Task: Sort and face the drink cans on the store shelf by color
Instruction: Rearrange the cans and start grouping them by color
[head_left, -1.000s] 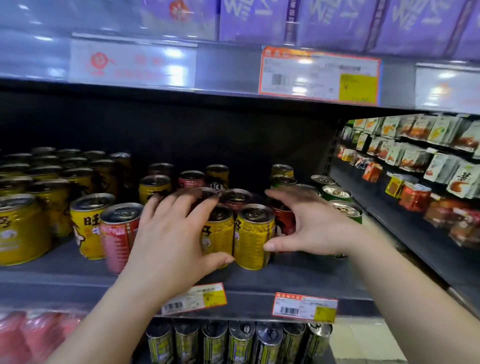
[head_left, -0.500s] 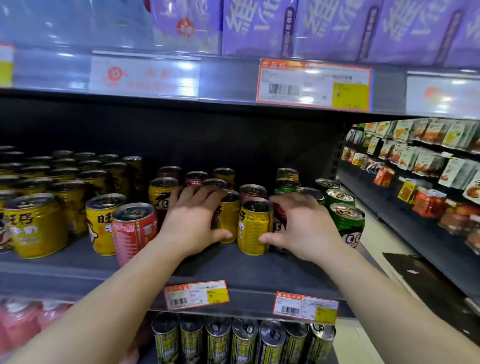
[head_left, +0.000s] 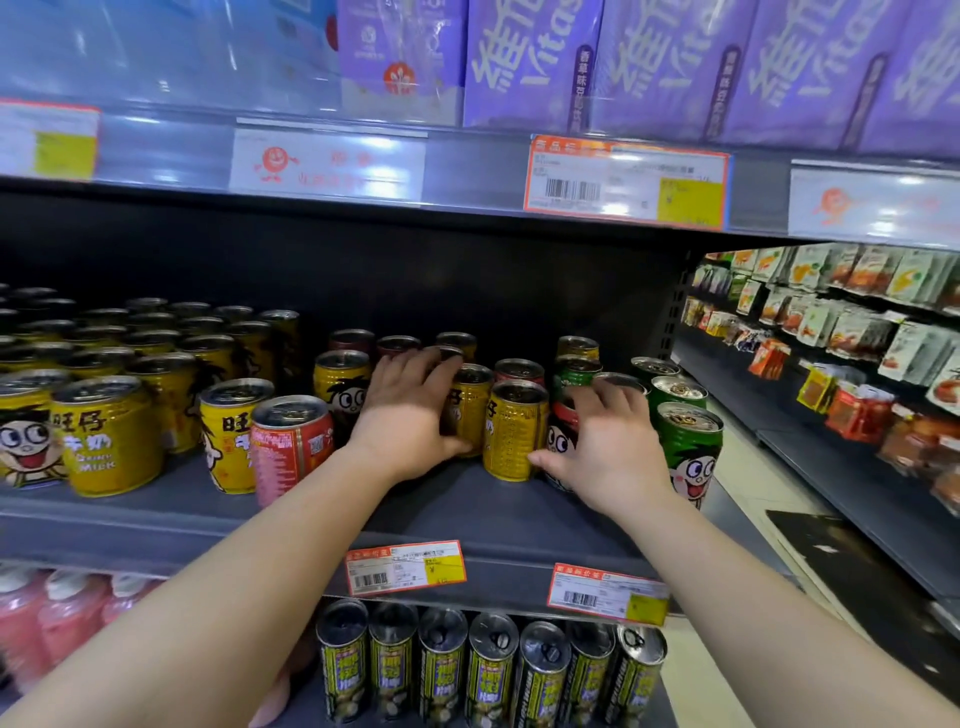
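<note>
Head view — **Q:** what are the hands doing?

**A:** The left hand (head_left: 410, 415) curls round a yellow can (head_left: 470, 410) mid-shelf, fingers over its top, thumb low at its base. The right hand (head_left: 608, 441) wraps a red can (head_left: 558, 441), thumb touching the neighbouring front yellow can (head_left: 514, 431).

**Q:** How far along is the sorting?

**A:** Partly, I'd judge. A yellow block (head_left: 104, 374) fills the shelf (head_left: 467, 519) at left, and green cans (head_left: 685, 441) gather at right. The middle is mixed: a stray red can (head_left: 291, 447) sits tilted among the yellows, and several labels face sideways.

**Q:** Counts?

**A:** About five green tops show. Five reds: the stray, the held one, one behind the front yellow and two dim ones at the back. The yellows run too far back and blurred to count.
</note>
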